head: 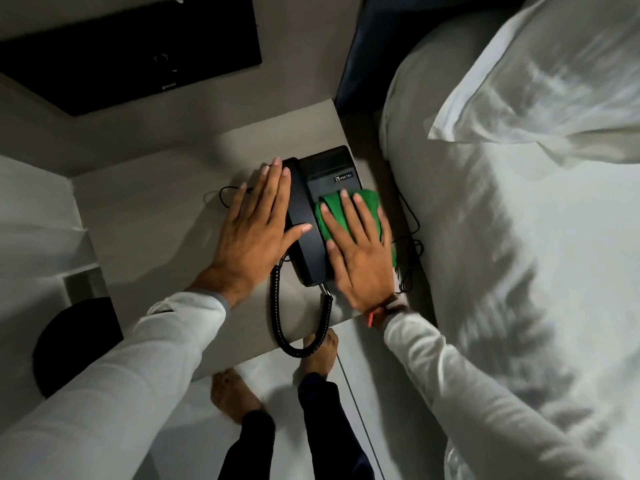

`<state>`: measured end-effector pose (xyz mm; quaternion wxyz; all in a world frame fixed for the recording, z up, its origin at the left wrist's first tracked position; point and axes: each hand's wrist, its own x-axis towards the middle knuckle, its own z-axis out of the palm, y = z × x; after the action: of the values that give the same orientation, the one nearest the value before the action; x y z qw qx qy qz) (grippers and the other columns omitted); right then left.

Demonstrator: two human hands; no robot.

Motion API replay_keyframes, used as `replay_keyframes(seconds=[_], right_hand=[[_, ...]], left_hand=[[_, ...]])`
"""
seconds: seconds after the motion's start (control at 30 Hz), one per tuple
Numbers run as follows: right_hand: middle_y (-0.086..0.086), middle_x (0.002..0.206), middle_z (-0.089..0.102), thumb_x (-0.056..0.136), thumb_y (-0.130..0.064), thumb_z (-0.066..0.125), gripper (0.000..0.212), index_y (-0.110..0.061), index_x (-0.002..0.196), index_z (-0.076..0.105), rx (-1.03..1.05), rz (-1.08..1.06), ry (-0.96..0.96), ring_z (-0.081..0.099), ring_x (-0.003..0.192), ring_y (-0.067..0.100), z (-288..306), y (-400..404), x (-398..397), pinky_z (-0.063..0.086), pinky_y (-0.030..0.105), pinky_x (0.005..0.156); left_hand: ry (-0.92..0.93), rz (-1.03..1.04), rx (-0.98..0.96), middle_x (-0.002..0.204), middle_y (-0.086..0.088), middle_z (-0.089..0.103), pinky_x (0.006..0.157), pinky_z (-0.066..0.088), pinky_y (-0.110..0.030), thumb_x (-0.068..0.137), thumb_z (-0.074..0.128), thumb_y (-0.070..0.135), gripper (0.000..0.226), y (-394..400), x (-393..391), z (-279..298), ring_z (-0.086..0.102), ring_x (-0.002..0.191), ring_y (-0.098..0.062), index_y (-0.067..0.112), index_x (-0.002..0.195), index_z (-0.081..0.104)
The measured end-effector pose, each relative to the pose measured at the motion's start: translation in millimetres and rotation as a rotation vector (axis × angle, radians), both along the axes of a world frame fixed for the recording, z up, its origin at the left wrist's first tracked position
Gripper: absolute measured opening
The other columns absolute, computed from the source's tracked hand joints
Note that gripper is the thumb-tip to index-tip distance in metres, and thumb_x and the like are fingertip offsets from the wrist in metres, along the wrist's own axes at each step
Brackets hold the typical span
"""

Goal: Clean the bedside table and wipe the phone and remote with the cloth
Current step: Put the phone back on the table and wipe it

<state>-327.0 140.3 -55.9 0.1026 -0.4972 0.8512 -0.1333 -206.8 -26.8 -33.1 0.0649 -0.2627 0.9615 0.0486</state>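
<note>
Now wiping the phone: cloth on the keypad, other hand steadying.

On the bedside table [166,216], the right hand [360,251] lies flat, fingers spread, pressing the green cloth [367,199] onto the black corded phone [329,168]; the left hand [256,230], open and gripping nothing, braces the handset [304,237]. No remote is visible. Next probably comes lifting the handset to clean beneath it.

Black phone [329,174], black coiled cord [277,306], green cloth [367,202], grey desk [156,220], white bedding [502,254], white sleeves [138,358].
</note>
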Motion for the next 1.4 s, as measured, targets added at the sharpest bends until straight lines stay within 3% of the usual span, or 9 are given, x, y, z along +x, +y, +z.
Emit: replay_keyframes(seconds=[0.23, 0.43, 0.67, 0.8, 0.9, 0.97, 1.1, 1.3, 1.4], right_hand=[[0.012, 0.173, 0.010, 0.071, -0.040, 0.051, 0.101, -0.026, 0.163, 0.012, 0.033, -0.127, -0.039, 0.002, 0.162, 0.028, -28, 60, 51, 0.006, 0.061, 0.129], [0.012, 0.173, 0.003, 0.080, -0.034, 0.053, 0.101, -0.024, 0.164, 0.000, 0.132, -0.133, 0.053, -0.003, 0.162, 0.027, -32, 73, 62, 0.016, 0.055, 0.129], [0.019, 0.161, 0.041, 0.078, -0.017, 0.062, 0.077, -0.012, 0.154, 0.045, 0.161, -0.179, 0.054, 0.035, 0.152, 0.035, -10, 84, 82, 0.035, 0.057, 0.121], [0.009, 0.133, 0.070, 0.077, -0.005, 0.057, 0.061, -0.012, 0.137, 0.063, -0.186, -0.587, -0.455, 0.068, 0.119, 0.027, 44, 84, 66, 0.052, 0.027, 0.103], [0.001, 0.090, 0.077, 0.058, -0.004, 0.048, 0.058, -0.014, 0.110, 0.073, -0.643, -0.975, -1.140, 0.071, 0.082, 0.021, 85, 76, 48, 0.055, 0.030, 0.078], [0.007, 0.093, 0.078, 0.063, -0.011, 0.049, 0.050, -0.013, 0.106, 0.076, -0.831, -1.027, -1.622, 0.075, 0.082, 0.025, 101, 66, 55, 0.063, 0.035, 0.075], [0.018, 0.119, 0.077, 0.098, -0.052, 0.045, 0.057, -0.010, 0.115, 0.079, -0.676, -0.936, -1.960, 0.076, 0.104, 0.031, 100, 20, 100, 0.063, 0.042, 0.086], [0.023, 0.113, 0.075, 0.092, -0.015, 0.073, 0.024, -0.001, 0.111, 0.070, -0.233, -0.821, -1.522, 0.071, 0.107, 0.040, 64, -75, 170, 0.058, 0.046, 0.095], [0.021, 0.115, 0.076, 0.086, -0.009, 0.079, 0.036, -0.007, 0.119, 0.067, -0.047, -0.671, -1.232, 0.073, 0.107, 0.035, 55, -110, 196, 0.058, 0.043, 0.100]], left_hand=[[0.044, -0.019, -0.009, 0.171, -0.015, 0.016, 0.126, 0.027, -0.047, 0.100, 0.009, 0.068, 0.089, 0, 2, -3, 0.020, 0.158, -0.029, 0.004, 0.161, 0.015], [0.066, -0.022, 0.023, 0.171, -0.017, 0.013, 0.127, 0.025, -0.049, 0.100, 0.020, 0.065, 0.087, 2, 2, -3, 0.018, 0.158, -0.031, 0.003, 0.161, 0.013], [0.030, -0.010, 0.061, 0.171, -0.017, 0.012, 0.126, 0.026, -0.051, 0.099, 0.023, 0.063, 0.087, 0, 2, 1, 0.019, 0.158, -0.031, 0.003, 0.161, 0.013], [0.072, 0.021, 0.183, 0.171, -0.019, 0.013, 0.125, 0.023, -0.053, 0.103, 0.032, 0.057, 0.080, 0, 4, 20, 0.021, 0.158, -0.032, 0.004, 0.160, 0.018], [0.289, 0.101, 0.446, 0.168, -0.018, 0.024, 0.123, 0.030, -0.046, 0.104, 0.043, 0.051, 0.071, 11, 27, 35, 0.028, 0.155, -0.033, 0.010, 0.159, 0.026], [0.383, 0.266, 0.773, 0.155, -0.011, 0.048, 0.121, 0.037, -0.040, 0.103, 0.046, 0.051, 0.063, 23, 50, 45, 0.042, 0.147, -0.023, 0.017, 0.155, 0.036], [0.424, 0.784, 1.435, 0.108, 0.009, 0.073, 0.094, 0.061, -0.036, 0.102, 0.054, 0.040, 0.021, 44, 96, 61, 0.071, 0.112, -0.012, 0.028, 0.110, 0.069], [0.629, 1.140, 1.332, 0.105, -0.012, 0.072, 0.056, 0.064, -0.031, 0.092, 0.071, 0.004, 0.047, 13, 184, 47, 0.073, 0.088, -0.022, 0.017, 0.132, 0.051], [0.618, 1.187, 1.080, 0.094, -0.019, 0.071, 0.068, 0.065, -0.053, 0.084, 0.079, 0.000, 0.061, -15, 217, 33, 0.072, 0.082, -0.031, 0.015, 0.135, 0.048]])
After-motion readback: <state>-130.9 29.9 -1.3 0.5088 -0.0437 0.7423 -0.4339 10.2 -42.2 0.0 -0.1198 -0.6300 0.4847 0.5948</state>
